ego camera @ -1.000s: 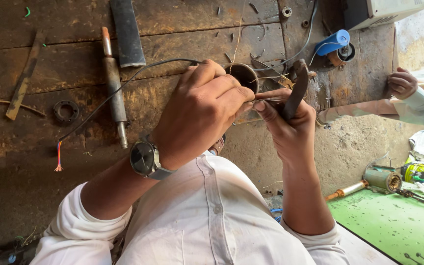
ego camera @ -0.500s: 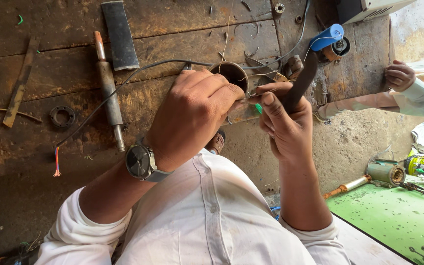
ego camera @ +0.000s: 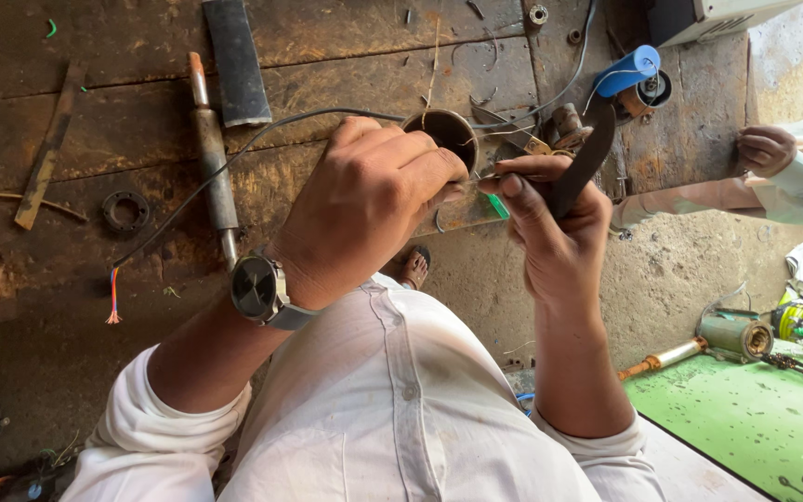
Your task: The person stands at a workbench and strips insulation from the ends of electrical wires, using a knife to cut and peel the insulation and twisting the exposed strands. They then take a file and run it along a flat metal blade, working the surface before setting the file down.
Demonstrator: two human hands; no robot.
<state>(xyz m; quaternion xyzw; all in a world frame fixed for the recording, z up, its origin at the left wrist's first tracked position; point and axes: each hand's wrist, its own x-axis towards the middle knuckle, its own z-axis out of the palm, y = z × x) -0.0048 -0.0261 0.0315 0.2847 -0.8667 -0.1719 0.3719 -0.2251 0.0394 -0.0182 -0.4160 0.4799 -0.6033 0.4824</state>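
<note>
My left hand (ego camera: pixel 364 204), with a wristwatch on its wrist, is closed around the end of a black cable (ego camera: pixel 262 130). The cable runs left across the bench to a frayed end of coloured wires (ego camera: pixel 113 307). My right hand (ego camera: pixel 550 232) grips a dark, flat-bladed tool (ego camera: pixel 585 158), its thumb and forefinger pressed against the left hand's fingertips. A small green piece (ego camera: pixel 497 206) shows between the two hands. Just behind my left hand's fingers sits a round dark metal cup (ego camera: pixel 443 130). What the fingers pinch is hidden.
On the worn wooden bench (ego camera: pixel 346 65) lie a metal shaft (ego camera: pixel 211 163), a dark flat bar (ego camera: pixel 234 60), a metal ring (ego camera: pixel 125 211), a wooden strip (ego camera: pixel 44 149) and a blue tape roll (ego camera: pixel 629 70). Another person's hand (ego camera: pixel 764 149) rests at the right. Below it is a green surface (ego camera: pixel 755 418).
My right hand swung the dark tool up towards the blue roll and back down a little. My left hand has kept its grip on the cable.
</note>
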